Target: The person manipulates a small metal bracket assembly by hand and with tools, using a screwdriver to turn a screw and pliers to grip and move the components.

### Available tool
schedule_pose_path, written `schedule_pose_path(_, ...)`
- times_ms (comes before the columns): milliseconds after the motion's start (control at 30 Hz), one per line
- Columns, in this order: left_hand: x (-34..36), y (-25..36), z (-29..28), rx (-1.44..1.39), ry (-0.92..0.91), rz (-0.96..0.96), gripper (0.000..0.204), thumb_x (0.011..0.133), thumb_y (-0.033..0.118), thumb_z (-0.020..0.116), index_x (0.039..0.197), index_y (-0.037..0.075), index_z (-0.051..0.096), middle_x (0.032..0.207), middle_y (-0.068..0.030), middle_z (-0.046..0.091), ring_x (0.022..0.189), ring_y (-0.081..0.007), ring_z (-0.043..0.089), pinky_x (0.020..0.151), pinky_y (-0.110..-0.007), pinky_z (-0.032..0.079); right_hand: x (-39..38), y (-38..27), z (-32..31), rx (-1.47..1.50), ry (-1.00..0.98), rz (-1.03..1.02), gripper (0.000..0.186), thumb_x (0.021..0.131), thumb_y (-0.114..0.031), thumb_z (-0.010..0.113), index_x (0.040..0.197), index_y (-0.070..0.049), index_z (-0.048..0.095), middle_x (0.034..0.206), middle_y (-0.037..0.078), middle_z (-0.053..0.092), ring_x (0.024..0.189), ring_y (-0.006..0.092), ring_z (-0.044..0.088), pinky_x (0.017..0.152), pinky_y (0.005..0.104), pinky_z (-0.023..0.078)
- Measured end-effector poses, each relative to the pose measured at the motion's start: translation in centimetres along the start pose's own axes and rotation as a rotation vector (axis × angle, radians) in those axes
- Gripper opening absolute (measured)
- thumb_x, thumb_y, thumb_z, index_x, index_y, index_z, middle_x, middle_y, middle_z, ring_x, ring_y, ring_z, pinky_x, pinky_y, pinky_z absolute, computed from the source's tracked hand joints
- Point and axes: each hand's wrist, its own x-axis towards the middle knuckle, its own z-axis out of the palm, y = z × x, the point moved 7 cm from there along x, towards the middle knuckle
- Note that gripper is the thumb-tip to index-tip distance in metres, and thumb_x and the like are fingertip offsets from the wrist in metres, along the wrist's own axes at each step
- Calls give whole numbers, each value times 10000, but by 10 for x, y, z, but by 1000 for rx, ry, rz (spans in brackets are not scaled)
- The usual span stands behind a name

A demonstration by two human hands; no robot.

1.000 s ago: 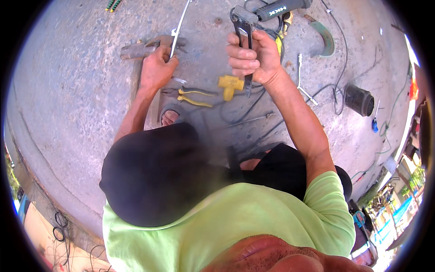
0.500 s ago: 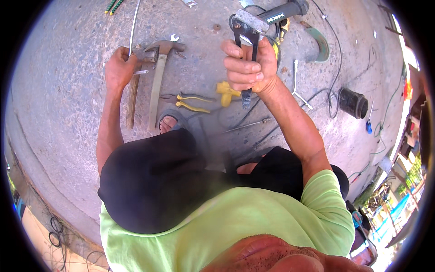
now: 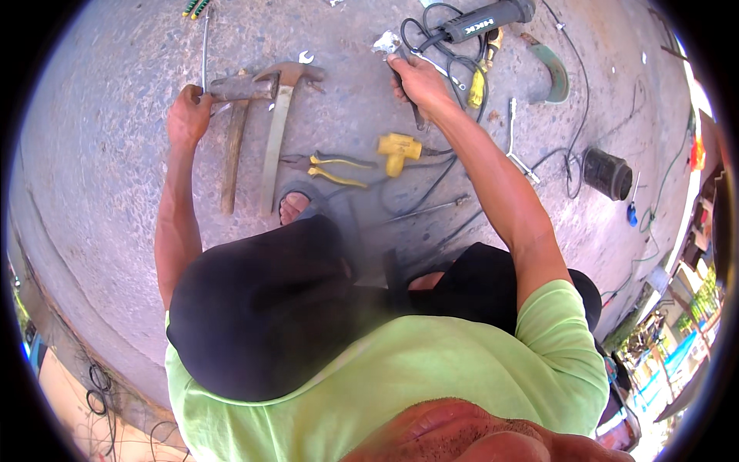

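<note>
The left hand (image 3: 189, 115) has its fingers closed on the near end of a thin rod (image 3: 205, 54), just beside a hammer's (image 3: 235, 154) head and toward the floor's (image 3: 108, 192) left edge. The right hand (image 3: 419, 83) has its fingers wrapped round a dark tool (image 3: 420, 118) near a white scrap (image 3: 387, 42); its head seems mostly hidden. Good handling likely means a light, steady grip on the rod, its tip clear of the green handles (image 3: 196, 8), and the dark tool clear of the cord (image 3: 444, 49). The power tool (image 3: 489, 21) bears pale lettering.
</note>
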Motion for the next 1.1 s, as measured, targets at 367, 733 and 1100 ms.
schedule_pose_path(367,-25,4,-16,-282,151,102,338,953,276,635,1201,58,709,1126,-155,746,1034,-294,725,904,-387,547,66,8,-16,-472,243,-261,561,928,-492,634,1049,55,677,1002,243,679,965,358,641,843,430,500)
schedule_pose_path(733,-25,184,9,-486,-179,439,297,977,202,652,1225,45,698,1129,-129,741,1029,-231,722,919,-335,556,73,10,12,-408,203,-207,641,907,-512,624,1123,89,687,1132,328,690,1129,463,652,967,478,501)
schedule_pose_path(1100,28,261,97,-418,-543,471,422,953,325,655,1274,51,667,1143,-135,740,991,-271,709,846,-396,576,59,14,21,-132,268,-98,378,981,-385,639,906,-15,647,702,35,621,600,139,580,573,305,470)
